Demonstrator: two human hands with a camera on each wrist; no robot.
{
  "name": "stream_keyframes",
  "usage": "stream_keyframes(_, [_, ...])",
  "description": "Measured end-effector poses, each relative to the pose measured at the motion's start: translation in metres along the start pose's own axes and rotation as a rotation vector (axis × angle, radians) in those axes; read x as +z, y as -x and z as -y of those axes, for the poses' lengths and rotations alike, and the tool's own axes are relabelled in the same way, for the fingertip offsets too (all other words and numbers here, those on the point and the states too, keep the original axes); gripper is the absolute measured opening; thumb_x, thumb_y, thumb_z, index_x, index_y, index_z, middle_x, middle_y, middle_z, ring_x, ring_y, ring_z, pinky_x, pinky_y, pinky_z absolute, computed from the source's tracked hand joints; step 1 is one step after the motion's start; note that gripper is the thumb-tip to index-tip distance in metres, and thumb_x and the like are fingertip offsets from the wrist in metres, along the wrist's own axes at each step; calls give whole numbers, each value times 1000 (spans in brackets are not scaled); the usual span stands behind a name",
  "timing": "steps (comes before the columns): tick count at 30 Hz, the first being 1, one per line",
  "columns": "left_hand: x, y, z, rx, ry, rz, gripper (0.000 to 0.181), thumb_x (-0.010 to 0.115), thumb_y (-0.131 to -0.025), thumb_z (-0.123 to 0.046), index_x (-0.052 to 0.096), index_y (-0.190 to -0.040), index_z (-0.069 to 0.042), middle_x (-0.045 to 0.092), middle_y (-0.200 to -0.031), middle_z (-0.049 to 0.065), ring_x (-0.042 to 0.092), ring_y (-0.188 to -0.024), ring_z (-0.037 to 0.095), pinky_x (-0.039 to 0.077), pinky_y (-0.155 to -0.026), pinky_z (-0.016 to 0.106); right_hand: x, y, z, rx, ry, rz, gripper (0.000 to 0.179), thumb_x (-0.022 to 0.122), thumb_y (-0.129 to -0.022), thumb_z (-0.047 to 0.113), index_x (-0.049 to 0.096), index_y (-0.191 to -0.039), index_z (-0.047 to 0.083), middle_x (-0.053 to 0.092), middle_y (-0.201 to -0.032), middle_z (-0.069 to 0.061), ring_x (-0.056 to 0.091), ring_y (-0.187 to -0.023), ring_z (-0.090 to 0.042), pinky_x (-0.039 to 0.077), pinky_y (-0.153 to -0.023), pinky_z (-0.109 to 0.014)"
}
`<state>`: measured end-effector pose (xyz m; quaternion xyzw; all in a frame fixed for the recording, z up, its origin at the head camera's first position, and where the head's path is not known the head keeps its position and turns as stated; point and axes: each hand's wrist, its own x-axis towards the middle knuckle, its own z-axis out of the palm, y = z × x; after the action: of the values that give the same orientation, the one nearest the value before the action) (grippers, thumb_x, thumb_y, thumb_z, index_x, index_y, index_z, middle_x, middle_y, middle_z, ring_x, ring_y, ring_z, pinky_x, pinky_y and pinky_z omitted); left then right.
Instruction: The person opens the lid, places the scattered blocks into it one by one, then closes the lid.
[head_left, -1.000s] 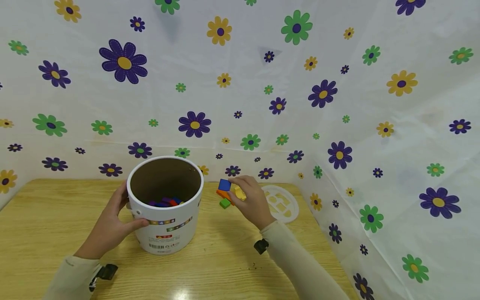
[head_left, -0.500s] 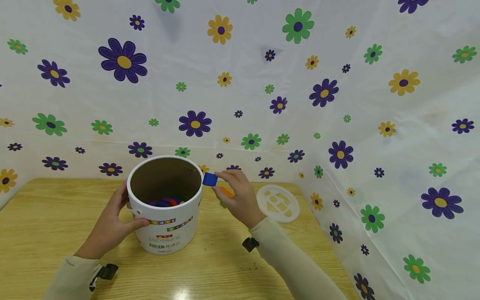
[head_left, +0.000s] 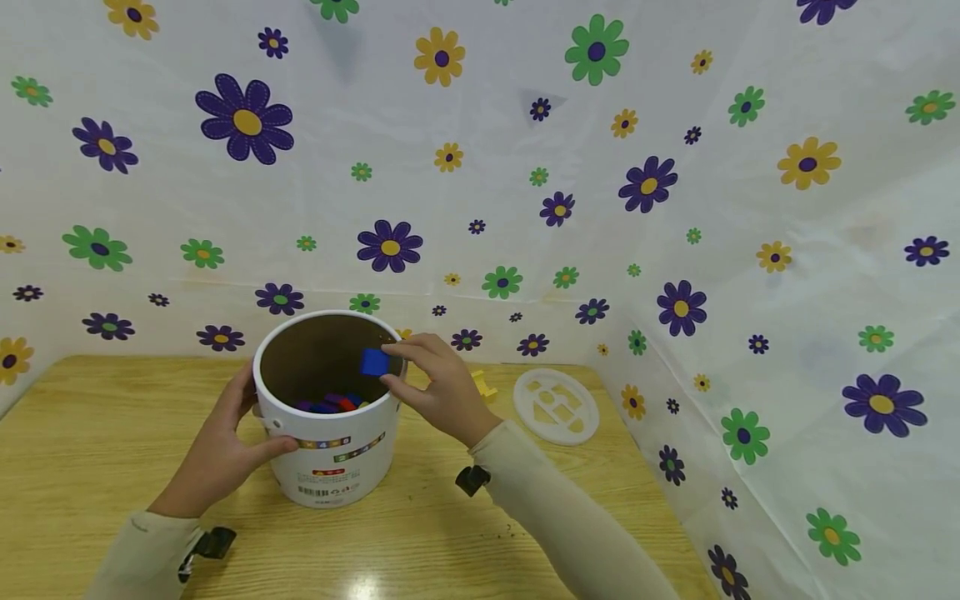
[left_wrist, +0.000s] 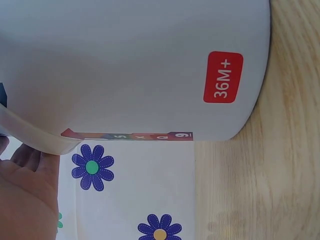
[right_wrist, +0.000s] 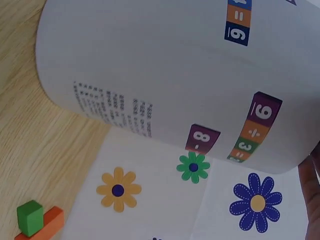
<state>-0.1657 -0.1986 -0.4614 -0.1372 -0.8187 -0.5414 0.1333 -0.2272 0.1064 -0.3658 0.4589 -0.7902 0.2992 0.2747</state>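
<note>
A white bucket (head_left: 337, 454) with printed number blocks stands upright on the table, with several coloured blocks (head_left: 332, 405) lying inside. My left hand (head_left: 217, 454) grips its left side, thumb on the front and the other fingers partly hidden beside the rim. Between thumb and fingers, my right hand (head_left: 444, 390) pinches a blue cube (head_left: 374, 362) at the bucket's mouth, on the right side. Close to the bucket in the right wrist view lie a green cube (right_wrist: 30, 218) and an orange block (right_wrist: 52, 222); the right hand hides them from the head camera.
A yellow piece (head_left: 483, 386) lies on the table behind the right hand. Farther right is a flat white disc with cut-out shapes (head_left: 592, 408). A flower-patterned sheet (head_left: 480, 192) rises along the table's back and right edges.
My right hand has carried the blue cube leftward, from beside the bucket to over its opening. The left hand and the bucket have stayed in place.
</note>
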Motion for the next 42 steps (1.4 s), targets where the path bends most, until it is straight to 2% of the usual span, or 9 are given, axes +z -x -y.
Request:
stream_keyframes(5, [0, 0, 0, -4, 1, 4, 117, 89, -83, -15, 10, -165, -41, 29, -166, 10, 35, -143, 43, 31, -111, 77, 6, -7, 0, 4, -59, 13, 35, 81, -91, 14, 73, -124, 5, 69, -115, -7, 63, -110, -17, 53, -100, -20])
stream_keyframes(11, [0, -1, 2, -2, -3, 3, 116, 89, -83, -16, 11, -165, -43, 28, -166, 9, 34, -144, 42, 32, -111, 77, 8, -16, 1, 41, -137, 82, 33, 80, -91, 13, 73, -122, 3, 69, -113, -6, 60, -102, -15, 53, -89, -14])
stream_keyframes(16, [1, -1, 3, 2, -4, 4, 117, 89, -83, -16, 10, -165, -42, 27, -166, 10, 34, -144, 43, 31, -112, 77, 12, -22, 0, 73, -203, 129, 32, 80, -91, 11, 73, -122, 3, 69, -113, -6, 61, -103, -15, 54, -91, -15])
stream_keyframes(21, [1, -1, 2, 0, -3, 8, 116, 89, -83, -16, 11, -165, -42, 28, -166, 10, 34, -145, 42, 32, -112, 76, 14, -22, 0, 96, -246, 134, 32, 81, -90, 9, 73, -120, 1, 69, -112, -8, 64, -101, -17, 57, -91, -17])
stream_keyframes(28, [2, -1, 0, 5, -14, 9, 117, 89, -83, -15, 10, -165, -41, 28, -167, 8, 35, -143, 42, 33, -112, 75, 13, -19, -1, 72, -228, 111, 32, 81, -90, 9, 73, -119, 1, 69, -110, -11, 63, -97, -18, 57, -85, -16])
stream_keyframes(32, [1, -1, 1, -1, -15, 8, 116, 89, -83, -16, 11, -165, -41, 28, -167, 6, 35, -144, 39, 33, -112, 74, 10, -15, -4, 59, -184, 85, 31, 81, -90, 11, 74, -119, 2, 70, -113, -10, 64, -104, -19, 56, -94, -19])
stream_keyframes(35, [1, -1, 1, -3, -11, 9, 116, 89, -83, -16, 11, -165, -41, 27, -167, 6, 34, -145, 39, 33, -112, 74, 4, -9, -12, 82, -150, 55, 33, 81, -91, 14, 74, -120, 2, 71, -116, -8, 64, -111, -18, 54, -101, -22])
stream_keyframes(42, [-1, 1, -2, 5, -27, -2, 118, 90, -82, -16, 11, -166, -40, 29, -166, 7, 37, -143, 40, 34, -113, 72, -9, 18, -38, 167, -110, -9, 31, 80, -92, 13, 73, -120, 4, 70, -115, -8, 67, -107, -23, 60, -94, -33])
